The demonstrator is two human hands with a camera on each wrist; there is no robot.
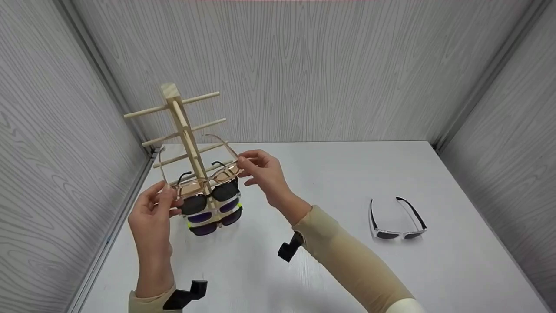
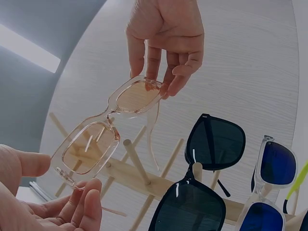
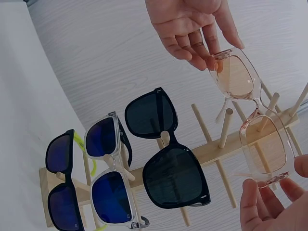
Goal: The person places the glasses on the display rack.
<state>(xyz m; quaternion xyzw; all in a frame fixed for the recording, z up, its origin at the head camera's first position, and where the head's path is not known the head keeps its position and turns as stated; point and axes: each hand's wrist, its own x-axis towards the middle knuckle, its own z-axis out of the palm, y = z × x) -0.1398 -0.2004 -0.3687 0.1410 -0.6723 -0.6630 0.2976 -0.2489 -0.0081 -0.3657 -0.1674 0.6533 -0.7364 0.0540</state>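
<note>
Both hands hold a pair of clear-framed sunglasses with pale orange lenses point(image 1: 191, 188), one at each end of the frame. My left hand point(image 1: 150, 212) pinches the end at the left hinge, while my right hand point(image 1: 268, 177) pinches the right hinge end. The temples are unfolded and point away toward the wooden display rack point(image 1: 186, 132). In the left wrist view, the pale frame hangs in front of the rack's pegs, beside black sunglasses point(image 2: 215, 142) that sit on it. Blue-lensed sunglasses with a clear frame point(image 3: 111, 185) hang lower on the rack.
At the bottom of the rack hangs a dark pair with yellow-green temples point(image 1: 204, 229). Bare pegs point(image 1: 202, 99) stick out near the rack's top. On the white table point(image 1: 330, 182), clear-fronted sunglasses with black temples point(image 1: 417, 213) lie unfolded at the right. Grey wood-grain walls point(image 1: 304, 74) enclose the table.
</note>
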